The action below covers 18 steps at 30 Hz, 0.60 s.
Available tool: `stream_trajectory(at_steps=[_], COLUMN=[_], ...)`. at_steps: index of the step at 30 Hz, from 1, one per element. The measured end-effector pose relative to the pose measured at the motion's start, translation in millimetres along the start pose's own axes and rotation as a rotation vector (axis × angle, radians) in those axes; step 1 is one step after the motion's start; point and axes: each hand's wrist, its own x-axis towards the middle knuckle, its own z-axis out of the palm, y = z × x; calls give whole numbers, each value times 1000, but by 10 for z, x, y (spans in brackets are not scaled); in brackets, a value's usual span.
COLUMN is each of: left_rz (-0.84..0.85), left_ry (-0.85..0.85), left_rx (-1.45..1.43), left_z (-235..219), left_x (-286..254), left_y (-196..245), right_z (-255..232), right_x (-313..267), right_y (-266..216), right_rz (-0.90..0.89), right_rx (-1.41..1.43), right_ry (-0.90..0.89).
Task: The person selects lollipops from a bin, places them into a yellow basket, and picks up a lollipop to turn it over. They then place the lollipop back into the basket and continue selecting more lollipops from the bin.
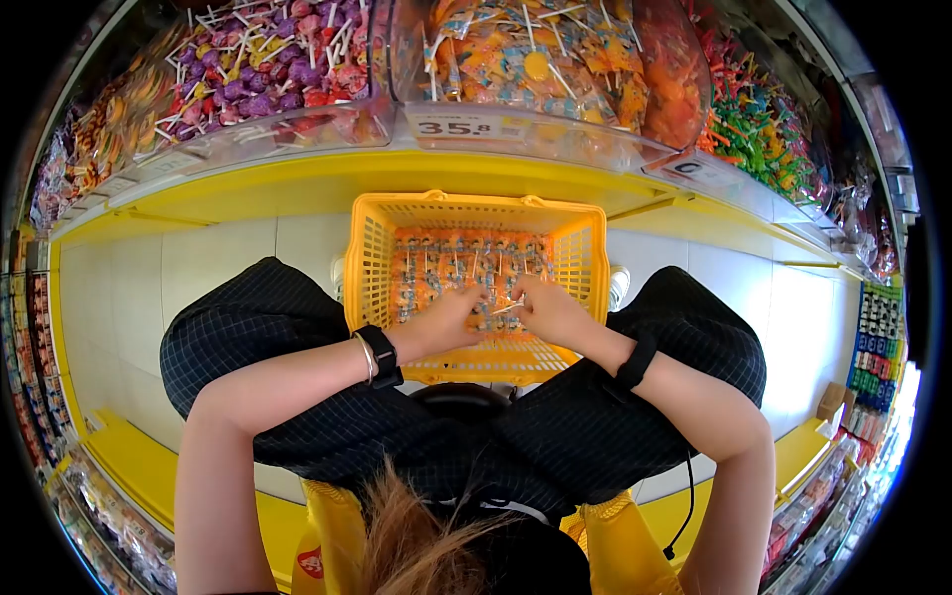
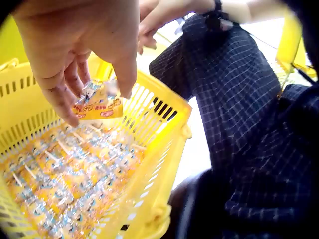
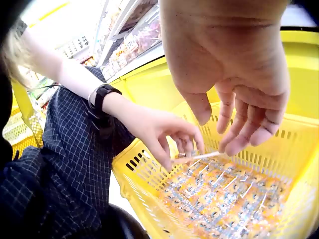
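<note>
A wrapped lollipop (image 2: 98, 105) with an orange and yellow wrapper is pinched between the thumb and fingers of my left hand (image 1: 448, 319), over the basket. Its white stick (image 3: 204, 157) points toward my right hand (image 1: 551, 312). The fingers of that hand are loosely bent, thumb apart from them, with the fingertips right by the stick's end. Below both hands, the yellow basket (image 1: 480, 203) holds rows of similar wrapped lollipops (image 3: 219, 194), many with their white sticks lying on top.
Clear bins of candy stand ahead, with purple and red lollipops (image 1: 268, 69) at left and orange-wrapped ones (image 1: 535, 64) in the middle. A price label (image 1: 456, 127) hangs on the front. Yellow shelf edging (image 1: 297, 188) runs behind the basket, and the person's knees flank it.
</note>
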Motion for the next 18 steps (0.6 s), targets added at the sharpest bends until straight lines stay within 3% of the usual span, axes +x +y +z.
stream_trajectory(at_steps=[2, 4, 7, 10, 15, 17, 18], left_rz=[-84, -359, -457, -455, -459, -397, -435], left_ry=[-32, -183, -97, 17, 71, 160, 77], left_rx=[43, 295, 509, 671, 711, 851, 849], left_z=[35, 32, 47, 16, 245, 457, 451], left_x=[29, 69, 130, 273, 402, 377, 378], left_y=[-370, -778, -1155, -1210, -1663, -1955, -1949], right_z=[-68, -154, -283, -359, -332, -309, -302], right_x=[-17, -67, -202, -300, -398, -435, -445], right_y=[-63, -139, -298, -417, -443, -440, -444], right_rz=[-27, -51, -104, -140, -176, -172, -168], right_rx=[15, 31, 16, -50, 6, 4, 17], right_ry=[-8, -15, 14, 83, 2, 2, -10])
